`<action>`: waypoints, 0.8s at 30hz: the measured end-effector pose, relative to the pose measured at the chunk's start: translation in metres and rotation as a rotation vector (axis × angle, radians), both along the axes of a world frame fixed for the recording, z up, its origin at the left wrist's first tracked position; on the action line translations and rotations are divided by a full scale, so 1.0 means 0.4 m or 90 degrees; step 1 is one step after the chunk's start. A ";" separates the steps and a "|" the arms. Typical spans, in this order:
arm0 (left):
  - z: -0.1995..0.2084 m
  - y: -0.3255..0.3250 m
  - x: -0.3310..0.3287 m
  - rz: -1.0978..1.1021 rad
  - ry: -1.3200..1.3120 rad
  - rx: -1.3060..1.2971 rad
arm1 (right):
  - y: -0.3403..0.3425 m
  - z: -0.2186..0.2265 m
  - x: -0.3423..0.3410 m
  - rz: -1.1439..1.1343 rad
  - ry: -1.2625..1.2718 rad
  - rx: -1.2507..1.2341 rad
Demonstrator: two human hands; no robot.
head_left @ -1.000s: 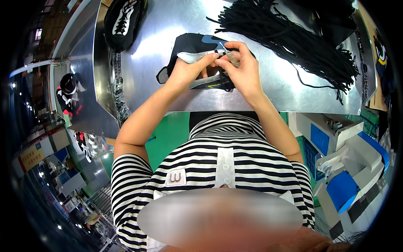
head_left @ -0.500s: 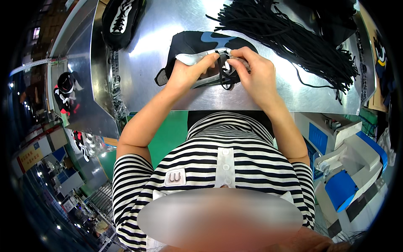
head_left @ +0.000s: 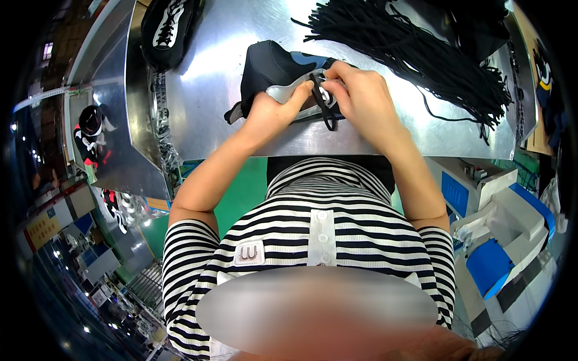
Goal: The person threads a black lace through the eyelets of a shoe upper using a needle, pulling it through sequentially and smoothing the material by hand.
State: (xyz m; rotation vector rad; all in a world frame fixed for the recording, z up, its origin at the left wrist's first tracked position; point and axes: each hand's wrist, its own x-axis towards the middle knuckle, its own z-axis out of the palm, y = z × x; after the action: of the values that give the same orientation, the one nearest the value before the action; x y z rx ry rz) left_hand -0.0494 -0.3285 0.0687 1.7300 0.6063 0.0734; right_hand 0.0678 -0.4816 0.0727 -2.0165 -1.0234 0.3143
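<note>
A black shoe upper [head_left: 265,67] with a blue patch and a pale inner lining lies tilted on the metal table before me. My left hand [head_left: 272,119] grips it by the opening, thumb outside and the other fingers hidden within. A black shoelace [head_left: 327,114] runs through the eyelet area and hangs in a loop between my hands. At the eyelet edge, my right hand [head_left: 366,99] is closed in a pinch of thumb and index finger on the lace; the fingertips partly cover the exact spot.
A thick bundle of black laces [head_left: 415,60] spreads over the table's right side. Another black shoe upper with white lacing [head_left: 170,30] lies at the far left. Beyond the table's left edge are more shoe parts [head_left: 91,135]; a grey and blue machine [head_left: 490,240] stands at lower right.
The shoe upper has tipped, so less of its blue patch shows. My right hand has turned slightly and shifted a little, and the lace loop now hangs narrower.
</note>
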 end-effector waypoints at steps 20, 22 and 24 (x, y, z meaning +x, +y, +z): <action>-0.012 0.062 0.063 -0.062 0.118 -0.007 | 0.087 -0.135 0.020 -0.061 0.287 0.179; 0.007 0.067 0.073 -0.050 0.128 -0.197 | 0.090 -0.141 0.030 -0.096 0.256 0.191; 0.064 0.067 0.047 -0.058 0.188 -0.334 | 0.087 -0.139 0.033 -0.122 0.275 0.155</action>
State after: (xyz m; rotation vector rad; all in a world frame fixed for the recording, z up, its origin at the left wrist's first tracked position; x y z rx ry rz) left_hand -0.0308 -0.3016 0.0942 1.2601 0.6881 -0.3816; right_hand 0.0809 -0.4467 0.0172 -1.7102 -0.5656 0.4728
